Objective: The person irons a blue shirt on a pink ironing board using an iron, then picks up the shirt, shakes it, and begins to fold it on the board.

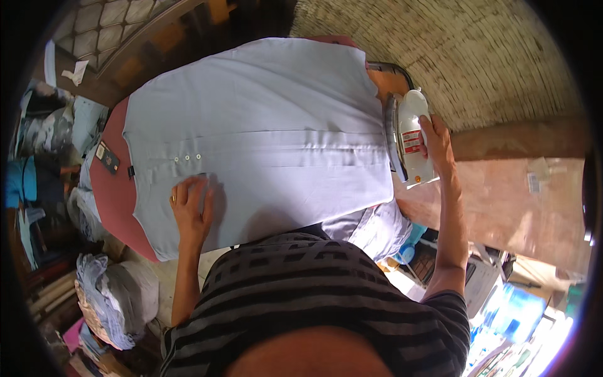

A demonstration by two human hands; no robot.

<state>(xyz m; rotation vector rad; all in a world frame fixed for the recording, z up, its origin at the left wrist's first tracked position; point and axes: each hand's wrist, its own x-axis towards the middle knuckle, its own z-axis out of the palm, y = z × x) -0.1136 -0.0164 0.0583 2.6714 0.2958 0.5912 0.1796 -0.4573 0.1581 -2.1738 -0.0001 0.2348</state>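
Observation:
A light grey-blue garment [264,100] with a buttoned placket lies spread over a dusty-red ironing board [113,182]. Several small white buttons [187,158] show on the placket, left of the middle. My left hand [191,207] rests on the fabric just below these buttons, its fingers loosely bent and apart, with a ring on one finger. At the board's right end, my right hand [438,141] is wrapped round the handle of a white clothes iron [411,125]. The iron's metal soleplate faces left, beside the garment's right edge. A dark tag [107,157] lies on the board near the neckline.
A woven mat wall [452,56] rises behind the board. A brown wooden surface [496,201] stands on the right. Piled clothes [116,295] sit at the lower left, with more cloth along the left side. A crumpled grey-purple cloth [377,229] hangs below the board's near edge.

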